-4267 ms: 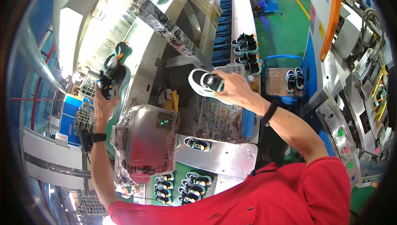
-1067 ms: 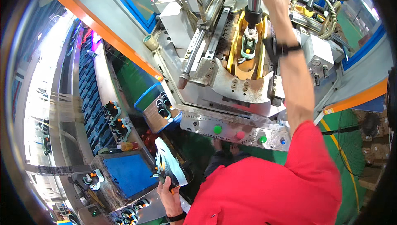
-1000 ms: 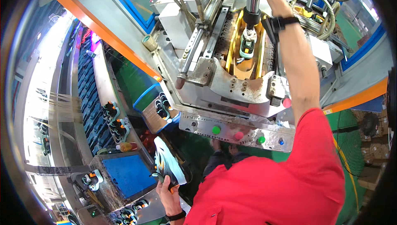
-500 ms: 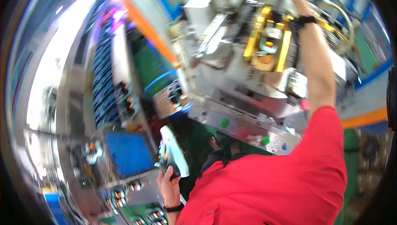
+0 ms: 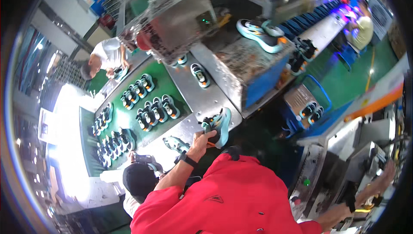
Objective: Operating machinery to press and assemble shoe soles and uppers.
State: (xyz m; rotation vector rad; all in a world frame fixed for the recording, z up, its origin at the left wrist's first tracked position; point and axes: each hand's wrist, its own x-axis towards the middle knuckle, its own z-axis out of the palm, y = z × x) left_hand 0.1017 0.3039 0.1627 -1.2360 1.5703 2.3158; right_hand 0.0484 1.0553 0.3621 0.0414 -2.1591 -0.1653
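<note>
My left hand (image 5: 201, 143) is closed round a sneaker (image 5: 223, 127) with a dark upper and a pale mint sole, held tilted above the metal table edge. Close by on that table lies another mint-and-dark sneaker (image 5: 174, 143). Out at the far right, my right hand (image 5: 382, 178) reaches over a machine (image 5: 370, 154). It is smeared, so its fingers and anything in them cannot be made out.
Rows of sneakers stand on a green conveyor (image 5: 137, 107) at the left. One shoe (image 5: 261, 36) rests on a worn, blue-sided box (image 5: 267, 77). A dark-capped co-worker (image 5: 140, 180) is beside my left arm; others sit farther off. A blue cart (image 5: 301, 94) carries shoes.
The view has swung left, bringing the conveyor to the middle and the machine to the right edge. My left hand still holds the sneaker, now over the metal table edge.
</note>
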